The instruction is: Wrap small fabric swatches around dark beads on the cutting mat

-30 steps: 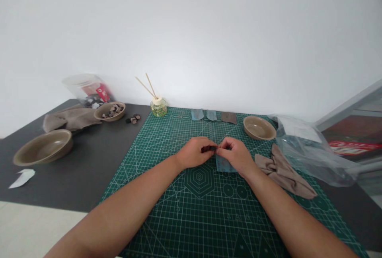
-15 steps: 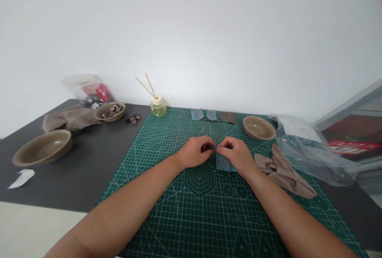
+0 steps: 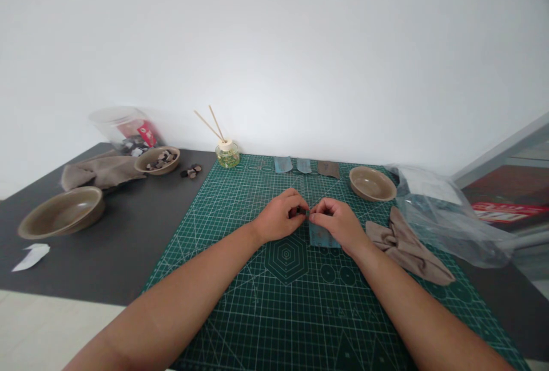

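Over the green cutting mat (image 3: 257,302), my two hands meet with their fingertips almost touching. My right hand (image 3: 337,222) pinches the upper edge of a blue-grey piece (image 3: 322,237), which hangs below the fingers. My left hand (image 3: 283,215) is closed at the left corner of that piece; something small and dark shows between its thumb and fingers, too small to make out. Beside my right wrist lies a crumpled brown cloth (image 3: 412,251). Two blue-grey pieces (image 3: 283,164) and a brown piece (image 3: 328,168) lie at the mat's back edge.
A brown bowl (image 3: 373,183) stands at the back right, near a clear plastic bag (image 3: 450,216). On the left are a large bowl (image 3: 62,212), a small bowl of chips (image 3: 158,160), a brown cloth (image 3: 103,171), a clear jar (image 3: 124,128) and a reed diffuser (image 3: 227,152).
The blue-grey piece and the fingertips of my right hand have shifted very slightly left. The fingers of my left hand have risen a little. Everything else is where it was.
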`<state>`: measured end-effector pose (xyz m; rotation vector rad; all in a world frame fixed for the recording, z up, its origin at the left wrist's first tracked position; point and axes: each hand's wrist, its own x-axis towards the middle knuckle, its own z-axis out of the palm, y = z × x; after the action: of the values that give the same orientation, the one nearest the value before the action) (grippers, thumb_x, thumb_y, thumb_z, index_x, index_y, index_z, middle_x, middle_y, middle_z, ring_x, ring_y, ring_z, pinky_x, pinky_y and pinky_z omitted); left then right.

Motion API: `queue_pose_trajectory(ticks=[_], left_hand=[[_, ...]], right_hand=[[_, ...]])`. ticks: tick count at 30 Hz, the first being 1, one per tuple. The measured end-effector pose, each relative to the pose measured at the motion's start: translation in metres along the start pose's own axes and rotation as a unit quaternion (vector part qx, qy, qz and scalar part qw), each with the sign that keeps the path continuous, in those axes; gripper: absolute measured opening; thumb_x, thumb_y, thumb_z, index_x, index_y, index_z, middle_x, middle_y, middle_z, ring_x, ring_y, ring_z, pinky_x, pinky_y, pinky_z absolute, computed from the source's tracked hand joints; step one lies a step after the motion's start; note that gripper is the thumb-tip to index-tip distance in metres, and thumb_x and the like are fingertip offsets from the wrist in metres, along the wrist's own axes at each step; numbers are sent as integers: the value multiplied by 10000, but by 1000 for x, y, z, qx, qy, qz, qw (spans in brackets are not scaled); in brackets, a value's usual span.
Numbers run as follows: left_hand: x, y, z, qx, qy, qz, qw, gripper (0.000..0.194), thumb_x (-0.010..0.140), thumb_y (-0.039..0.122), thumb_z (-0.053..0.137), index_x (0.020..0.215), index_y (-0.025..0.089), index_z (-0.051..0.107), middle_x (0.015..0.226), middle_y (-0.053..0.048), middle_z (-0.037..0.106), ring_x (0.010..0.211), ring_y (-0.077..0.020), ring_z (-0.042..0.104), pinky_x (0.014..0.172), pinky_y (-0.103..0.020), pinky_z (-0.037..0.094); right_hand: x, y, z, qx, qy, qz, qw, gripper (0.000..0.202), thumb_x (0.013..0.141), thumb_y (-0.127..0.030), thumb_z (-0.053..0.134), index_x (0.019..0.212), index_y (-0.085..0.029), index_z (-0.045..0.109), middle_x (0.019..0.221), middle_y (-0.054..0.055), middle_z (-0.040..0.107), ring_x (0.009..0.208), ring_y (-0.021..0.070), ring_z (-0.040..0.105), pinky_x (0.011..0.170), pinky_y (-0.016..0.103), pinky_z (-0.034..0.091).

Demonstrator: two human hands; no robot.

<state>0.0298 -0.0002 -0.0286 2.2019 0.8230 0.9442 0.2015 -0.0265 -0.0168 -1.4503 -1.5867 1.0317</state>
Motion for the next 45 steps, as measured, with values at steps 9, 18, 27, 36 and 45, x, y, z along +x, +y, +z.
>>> queue_pose_trajectory(ticks=[9,18,27,36,45], left_hand=[[0,3,-2,9,-10,-3,1000,122,739,112,573,848,151,611,772,-10,498,643,-95,487,579,-224,418],[0,1,-1,-13,-30,0,999,202,757,143,586,943,166,659,870,-43,553,680,-101,527,587,-224,450],[0,3,-2,-19,-14,-7,1000,177,743,143,586,907,142,654,881,-43,537,614,-75,497,559,-219,446],[0,2,-1,-18,3,-16,1000,142,728,128,580,858,147,633,859,-34,546,608,-79,494,568,-227,436],[1,1,-1,14,-1,-30,999,119,707,110,585,811,151,624,776,-13,539,647,-100,496,599,-229,420]], right_hand=[[1,0,0,17,-3,1,1000,183,623,-272,633,533,-195,493,668,-1,615,662,160,545,607,275,387],[0,-2,0,37,-17,25,999,204,613,-287,644,527,-196,483,516,-51,470,513,109,412,502,246,315],[2,1,0,46,-4,16,999,199,614,-284,646,535,-194,487,593,-28,556,578,131,480,544,256,354],[1,0,1,84,9,25,996,171,600,-254,641,526,-193,500,724,19,659,720,181,587,634,285,413],[0,0,-2,99,22,31,994,180,592,-265,648,529,-193,496,735,29,662,685,176,571,623,287,414]])
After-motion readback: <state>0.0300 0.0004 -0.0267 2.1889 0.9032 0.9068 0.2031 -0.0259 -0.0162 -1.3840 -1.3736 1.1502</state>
